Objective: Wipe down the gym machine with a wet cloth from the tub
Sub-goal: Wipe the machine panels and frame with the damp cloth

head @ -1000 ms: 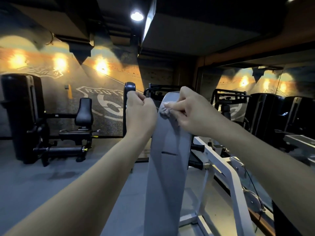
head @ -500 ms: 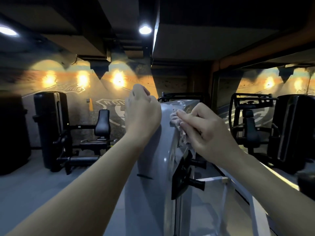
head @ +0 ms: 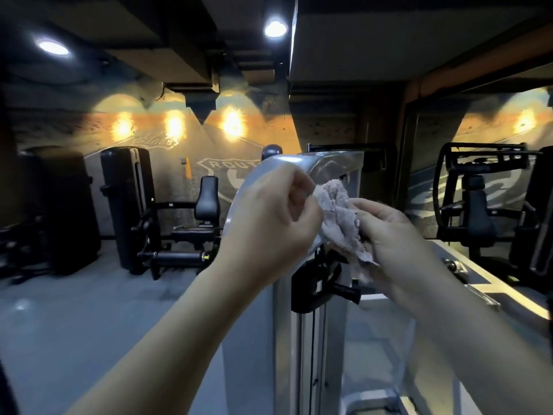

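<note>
Cloth (head: 338,217) now off machine (head: 329,166) top, left hand (head: 269,218), right hand (head: 398,244) pinching it, fingertips hidden.

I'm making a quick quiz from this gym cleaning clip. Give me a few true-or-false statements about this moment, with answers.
1. The left hand and the right hand both hold the cloth. True.
2. The cloth lies spread flat on the floor. False: it is bunched up between the two hands.
3. The cloth is level with the top part of the grey machine. True.
4. A tub stands beside the grey machine. False: no tub is in view.
5. A black machine stands farther back on the left. True.
</note>
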{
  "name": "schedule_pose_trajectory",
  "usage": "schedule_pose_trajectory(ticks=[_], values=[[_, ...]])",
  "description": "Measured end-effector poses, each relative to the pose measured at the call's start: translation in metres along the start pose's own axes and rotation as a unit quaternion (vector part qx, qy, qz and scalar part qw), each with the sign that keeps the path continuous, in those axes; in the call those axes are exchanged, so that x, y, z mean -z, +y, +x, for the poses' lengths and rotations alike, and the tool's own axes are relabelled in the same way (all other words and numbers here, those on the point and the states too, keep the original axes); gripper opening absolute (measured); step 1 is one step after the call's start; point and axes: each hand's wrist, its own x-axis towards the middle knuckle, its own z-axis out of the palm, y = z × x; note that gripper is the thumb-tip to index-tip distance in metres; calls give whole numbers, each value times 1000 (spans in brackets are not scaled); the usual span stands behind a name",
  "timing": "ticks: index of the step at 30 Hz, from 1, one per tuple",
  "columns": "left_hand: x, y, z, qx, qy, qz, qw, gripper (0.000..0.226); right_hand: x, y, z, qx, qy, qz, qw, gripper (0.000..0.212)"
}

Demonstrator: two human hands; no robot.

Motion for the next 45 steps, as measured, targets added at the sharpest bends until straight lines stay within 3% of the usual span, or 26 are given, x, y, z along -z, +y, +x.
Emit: schedule_pose_trajectory(ticks=[4,11,16,18,22,25,30,34,36,38,39,41,42,45], values=[[15,17,-27,83,-67,-44,993,21,-7,6,-24,0,-34,15,999,21],[62,6,-64,205,-114,-137,962,46,-44,32,-57,42,-28,-97,994,15],[115,-28,-98,256,-126,-210,935,9,-109,53,-86,52,-46,-149,986,20],[139,-46,-114,290,-116,-248,917,7,-142,66,-95,43,-31,-193,980,29],[184,-94,-152,384,-96,-291,871,17,-202,111,-102,1,-25,-238,971,23],[215,-138,-181,494,-31,-288,820,22,-230,156,-100,-53,-29,-252,966,6],[233,-207,-237,582,43,-223,781,26,-273,230,-98,-210,-29,-118,970,8],[232,-256,-262,626,69,-210,748,32,-286,288,-80,-287,36,-49,956,15],[222,-278,-274,634,27,-234,737,47,-285,320,-68,-317,67,-45,945,17],[207,-301,-285,632,-80,-245,731,65,-283,355,-56,-347,85,-49,933,19],[197,-314,-291,624,-133,-246,730,64,-282,373,-50,-359,94,-50,927,19],[174,-347,-299,630,-170,-236,720,29,-276,408,-33,-371,122,-58,919,16],[163,-366,-301,635,-178,-233,715,25,-273,425,-24,-368,141,-64,917,15],[124,-426,-301,628,-201,-242,712,40,-257,471,7,-357,188,-46,914,18]])
